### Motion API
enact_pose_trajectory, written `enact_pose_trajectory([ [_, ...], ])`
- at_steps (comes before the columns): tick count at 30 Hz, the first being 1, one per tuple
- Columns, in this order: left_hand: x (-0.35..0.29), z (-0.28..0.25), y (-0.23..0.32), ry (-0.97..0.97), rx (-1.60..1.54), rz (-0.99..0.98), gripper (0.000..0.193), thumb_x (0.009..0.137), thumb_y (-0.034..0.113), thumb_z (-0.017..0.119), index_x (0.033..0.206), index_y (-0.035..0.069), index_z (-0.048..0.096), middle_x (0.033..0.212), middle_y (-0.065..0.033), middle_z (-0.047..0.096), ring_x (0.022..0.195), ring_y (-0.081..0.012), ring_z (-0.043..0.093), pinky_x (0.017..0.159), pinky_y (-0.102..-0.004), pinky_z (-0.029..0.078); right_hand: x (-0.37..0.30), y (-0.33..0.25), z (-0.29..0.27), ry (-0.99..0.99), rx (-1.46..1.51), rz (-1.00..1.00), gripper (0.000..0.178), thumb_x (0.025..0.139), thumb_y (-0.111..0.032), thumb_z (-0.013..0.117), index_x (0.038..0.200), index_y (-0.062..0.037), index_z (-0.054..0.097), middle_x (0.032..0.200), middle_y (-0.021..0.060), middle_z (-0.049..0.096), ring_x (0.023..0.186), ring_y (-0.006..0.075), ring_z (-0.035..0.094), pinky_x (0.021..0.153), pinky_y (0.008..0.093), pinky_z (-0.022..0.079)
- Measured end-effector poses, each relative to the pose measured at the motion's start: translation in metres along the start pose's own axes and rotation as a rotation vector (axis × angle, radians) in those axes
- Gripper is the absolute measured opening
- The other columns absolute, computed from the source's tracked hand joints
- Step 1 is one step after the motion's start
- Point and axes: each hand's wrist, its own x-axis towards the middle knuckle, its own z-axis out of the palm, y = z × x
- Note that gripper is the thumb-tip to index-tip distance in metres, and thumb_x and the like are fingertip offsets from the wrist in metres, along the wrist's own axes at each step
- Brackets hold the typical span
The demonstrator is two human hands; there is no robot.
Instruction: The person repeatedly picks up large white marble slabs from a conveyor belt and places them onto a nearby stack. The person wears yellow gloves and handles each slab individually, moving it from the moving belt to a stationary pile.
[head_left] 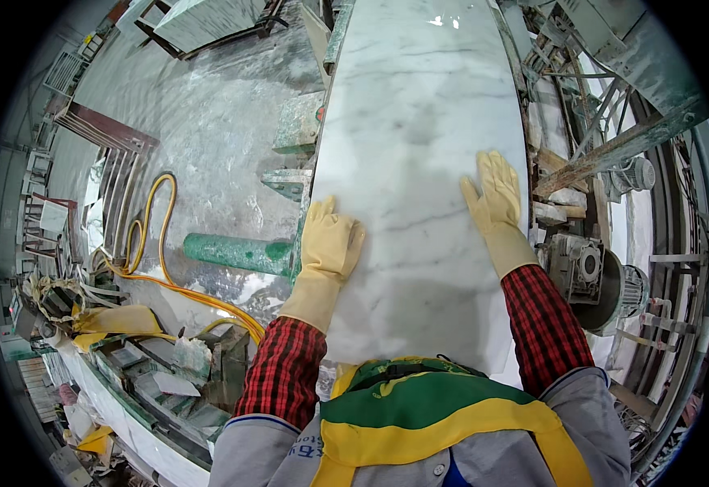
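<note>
A long white marble slab (419,187) with grey veins stretches away in front of me, its polished face reflecting light. My left hand (328,243), in a cream rubber glove, lies on the slab's left edge with fingers pointing forward and the thumb toward the middle. On the opposite edge rests my right hand (497,199), gloved the same way, its fingers stretched out flat and the thumb apart. Neither hand has anything else in it. Red and black checked sleeves cover both forearms.
Left of the slab, a green cylinder (237,253) juts out over the wet floor, near a looping yellow hose (164,219). Stone offcuts (176,383) fill a container at lower left. A motor with a gearbox (578,268) and a steel beam (614,154) stand close on the right.
</note>
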Motion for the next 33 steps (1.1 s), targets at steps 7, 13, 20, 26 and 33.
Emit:
enact_pose_trajectory([
  [7, 0.009, -0.008, 0.002, -0.061, -0.035, -0.009, 0.023, 0.094, 0.026, 0.078, 0.105, 0.007, 0.085, 0.128, -0.0323, 0.075, 0.144, -0.0495, 0.057, 0.128, -0.0559, 0.038, 0.007, 0.002, -0.001, -0.029, -0.009, 0.013, 0.071, 0.106, -0.048, 0.067, 0.162, -0.0053, 0.056, 0.170, 0.0214, 0.052, 0.160, 0.0373, 0.044, 0.135, 0.0509, 0.028],
  [13, 0.011, 0.000, -0.002, 0.000, -0.004, 0.014, 0.021, 0.095, 0.027, 0.078, 0.102, 0.008, 0.083, 0.126, -0.0320, 0.075, 0.144, -0.0494, 0.057, 0.128, -0.0557, 0.038, 0.016, -0.002, -0.006, -0.096, -0.025, 0.044, 0.072, 0.107, -0.050, 0.065, 0.164, -0.0068, 0.055, 0.172, 0.0202, 0.051, 0.161, 0.0357, 0.043, 0.136, 0.0507, 0.027],
  [20, 0.017, 0.001, -0.003, -0.032, -0.016, 0.002, 0.020, 0.095, 0.027, 0.077, 0.101, 0.009, 0.083, 0.122, -0.0316, 0.076, 0.144, -0.0497, 0.057, 0.128, -0.0567, 0.037, 0.020, 0.002, 0.000, -0.076, -0.037, 0.041, 0.072, 0.108, -0.050, 0.065, 0.165, -0.0072, 0.054, 0.172, 0.0197, 0.050, 0.161, 0.0354, 0.043, 0.137, 0.0499, 0.027],
  [26, 0.027, -0.001, 0.000, -0.080, 0.034, -0.016, 0.025, 0.097, 0.030, 0.073, 0.102, 0.008, 0.085, 0.125, -0.0329, 0.076, 0.147, -0.0500, 0.054, 0.130, -0.0567, 0.035, 0.027, 0.003, 0.001, -0.078, -0.009, 0.060, 0.071, 0.107, -0.047, 0.066, 0.164, -0.0064, 0.055, 0.172, 0.0208, 0.051, 0.161, 0.0360, 0.043, 0.137, 0.0494, 0.027],
  [33, 0.032, -0.001, -0.004, -0.082, 0.065, 0.015, 0.025, 0.095, 0.028, 0.075, 0.098, 0.005, 0.085, 0.126, -0.0329, 0.075, 0.140, -0.0490, 0.057, 0.125, -0.0554, 0.040, 0.029, 0.005, 0.007, -0.086, 0.028, 0.079, 0.071, 0.109, -0.049, 0.061, 0.165, -0.0056, 0.054, 0.172, 0.0222, 0.051, 0.163, 0.0357, 0.041, 0.139, 0.0494, 0.023],
])
